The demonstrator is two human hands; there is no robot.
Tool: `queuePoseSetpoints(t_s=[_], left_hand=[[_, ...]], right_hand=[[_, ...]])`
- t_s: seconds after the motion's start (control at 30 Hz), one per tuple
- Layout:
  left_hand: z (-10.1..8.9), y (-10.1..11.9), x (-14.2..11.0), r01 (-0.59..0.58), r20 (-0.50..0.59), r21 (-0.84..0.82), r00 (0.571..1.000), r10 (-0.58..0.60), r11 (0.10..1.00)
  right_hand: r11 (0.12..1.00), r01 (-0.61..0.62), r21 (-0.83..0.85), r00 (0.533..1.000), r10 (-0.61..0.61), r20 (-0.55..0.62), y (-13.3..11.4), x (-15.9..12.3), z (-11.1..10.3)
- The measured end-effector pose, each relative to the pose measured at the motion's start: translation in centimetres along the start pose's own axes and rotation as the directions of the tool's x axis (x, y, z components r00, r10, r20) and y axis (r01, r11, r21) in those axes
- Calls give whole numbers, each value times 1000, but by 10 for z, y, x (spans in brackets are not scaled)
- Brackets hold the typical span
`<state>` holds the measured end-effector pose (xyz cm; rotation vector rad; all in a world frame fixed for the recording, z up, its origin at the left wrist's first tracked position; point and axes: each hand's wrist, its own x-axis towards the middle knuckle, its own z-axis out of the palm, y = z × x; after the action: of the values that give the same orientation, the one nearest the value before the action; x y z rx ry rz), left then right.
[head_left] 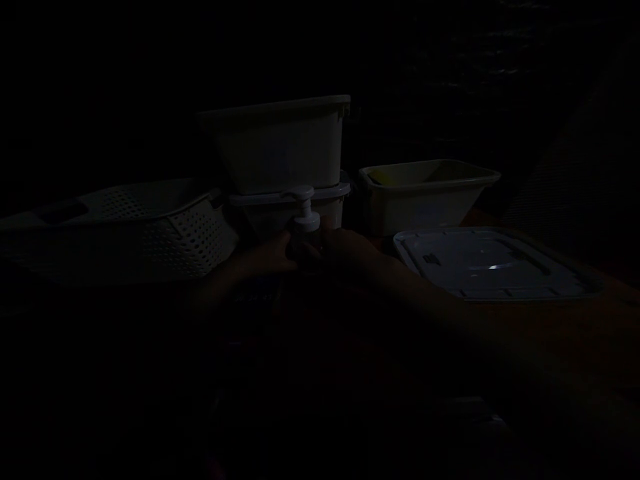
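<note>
The scene is very dark. A pump bottle [305,217] with a white pump head stands upright in the middle of the table. My left hand [267,257] wraps round its left side, and my right hand [345,248] closes on its right side. The bottle's lower body is hidden between my fingers.
Behind the bottle two white plastic bins [283,143] are stacked. A perforated white basket [125,227] lies at the left. An open bin [425,193] stands at the right, with a flat lid [493,263] on the table in front of it.
</note>
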<state>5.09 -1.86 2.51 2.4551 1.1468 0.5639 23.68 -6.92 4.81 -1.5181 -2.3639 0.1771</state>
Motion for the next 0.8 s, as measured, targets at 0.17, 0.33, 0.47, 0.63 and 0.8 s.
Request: queuePoseSetpoints(t_s=[0.17, 0.33, 0.47, 0.63, 0.8], left_hand=[[0, 2, 0, 18, -9, 32, 1000, -18, 999], [1, -3, 2, 17, -6, 51, 1000, -17, 999], [1, -4, 2, 10, 7, 10, 1000, -10, 1000], [1, -6, 2, 80, -5, 49, 997, -80, 996], [2, -8, 3, 36, 22, 37, 999, -37, 999]], right_hand=[[1000, 6, 10, 1000, -6, -9, 0, 0, 0], [1000, 9, -30, 999, -10, -31, 2, 1, 3], [1000, 9, -4, 999, -9, -42, 3, 2, 4], [1000, 18, -13, 998, -19, -52, 4, 3, 6], [999, 14, -34, 998, -15, -53, 4, 3, 6]])
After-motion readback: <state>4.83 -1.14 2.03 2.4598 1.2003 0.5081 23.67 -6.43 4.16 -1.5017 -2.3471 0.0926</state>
